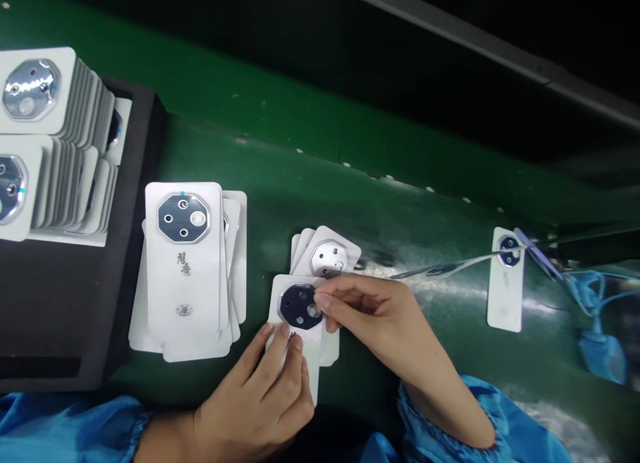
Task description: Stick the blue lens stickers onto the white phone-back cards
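Bare left hand (267, 400) lies nearest, fingers slightly spread over a white, round-cornered panel (312, 348) on the green desk (460, 330), long axis pointing away. Its dark glossy octagon (294, 311) lies left of the right hand (375, 310), whose thumb and forefinger press together at its edge; anything pinched is hidden.

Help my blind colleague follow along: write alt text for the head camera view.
A person's left hand rests on a white, rounded rectangular panel with a dark-blue octagonal plate, while the right hand touches the plate's right edge. To the left, similar white panels lie stacked on a glossy green table, near a black block bearing more.
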Action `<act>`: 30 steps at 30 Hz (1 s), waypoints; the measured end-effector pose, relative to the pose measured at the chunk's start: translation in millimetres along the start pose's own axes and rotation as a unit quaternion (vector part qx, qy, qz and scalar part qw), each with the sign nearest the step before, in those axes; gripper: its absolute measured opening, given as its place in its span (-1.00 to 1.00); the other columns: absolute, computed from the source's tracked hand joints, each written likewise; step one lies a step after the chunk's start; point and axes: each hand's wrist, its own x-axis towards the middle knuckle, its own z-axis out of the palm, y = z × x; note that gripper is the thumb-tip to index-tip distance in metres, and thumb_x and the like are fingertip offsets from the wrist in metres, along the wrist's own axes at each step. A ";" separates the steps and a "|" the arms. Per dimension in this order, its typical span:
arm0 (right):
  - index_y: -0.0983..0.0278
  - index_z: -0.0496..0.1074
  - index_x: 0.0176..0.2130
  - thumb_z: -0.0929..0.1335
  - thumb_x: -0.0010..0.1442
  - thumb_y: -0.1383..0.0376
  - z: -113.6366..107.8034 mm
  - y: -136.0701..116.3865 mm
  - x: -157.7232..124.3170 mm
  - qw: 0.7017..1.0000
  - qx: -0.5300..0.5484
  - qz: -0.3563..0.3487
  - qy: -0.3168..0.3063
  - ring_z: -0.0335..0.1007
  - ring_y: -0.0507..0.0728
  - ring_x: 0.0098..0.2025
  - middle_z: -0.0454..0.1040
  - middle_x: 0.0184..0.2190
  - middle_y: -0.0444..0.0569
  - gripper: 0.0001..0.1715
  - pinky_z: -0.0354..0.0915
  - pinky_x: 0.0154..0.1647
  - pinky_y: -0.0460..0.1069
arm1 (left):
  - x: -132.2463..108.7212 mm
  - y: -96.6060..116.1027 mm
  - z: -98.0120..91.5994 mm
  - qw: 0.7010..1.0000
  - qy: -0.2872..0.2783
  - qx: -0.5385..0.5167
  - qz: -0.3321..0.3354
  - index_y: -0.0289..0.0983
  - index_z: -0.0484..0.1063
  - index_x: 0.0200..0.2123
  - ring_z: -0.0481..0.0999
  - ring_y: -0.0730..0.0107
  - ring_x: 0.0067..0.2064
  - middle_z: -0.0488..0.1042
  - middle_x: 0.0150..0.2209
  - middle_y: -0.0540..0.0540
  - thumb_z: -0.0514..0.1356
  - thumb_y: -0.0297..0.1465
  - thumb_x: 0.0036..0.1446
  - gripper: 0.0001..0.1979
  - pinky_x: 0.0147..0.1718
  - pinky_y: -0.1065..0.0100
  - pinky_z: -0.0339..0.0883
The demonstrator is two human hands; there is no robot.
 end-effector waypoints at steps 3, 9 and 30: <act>0.25 0.60 -0.33 0.47 0.23 0.19 0.6 -0.8 0.3 1.000 -0.006 0.004 0.003 0.50 0.07 -0.53 0.53 -0.60 -0.11 -0.82 0.39 -0.51 -0.09 | 0.8 -0.8 0.4 1.000 0.004 0.007 -0.001 -0.40 0.49 -0.09 0.46 -0.13 0.18 0.51 0.03 -0.31 0.17 -0.40 0.25 -0.77 0.26 -0.07 0.29; 0.24 0.61 -0.30 0.49 0.23 0.19 1.3 -1.0 0.3 1.000 -0.003 0.016 0.004 0.51 0.05 -0.50 0.56 -0.56 -0.12 -0.85 0.40 -0.47 -0.11 | 1.0 -1.5 -1.0 1.000 0.007 0.008 0.004 -0.42 0.49 -0.09 0.51 -0.14 0.13 0.53 0.01 -0.33 0.16 -0.41 0.24 -0.76 0.22 -0.08 0.35; 0.23 0.61 -0.33 0.48 0.21 0.26 4.3 -0.6 -1.0 1.000 0.005 0.003 0.028 0.50 0.00 -0.52 0.56 -0.56 -0.16 -0.90 0.39 -0.48 -0.16 | 1.6 -2.3 -0.9 1.000 -0.004 -0.003 0.013 -0.43 0.50 -0.10 0.42 -0.28 0.19 0.49 0.01 -0.36 0.16 -0.44 0.20 -0.75 0.08 -0.12 0.49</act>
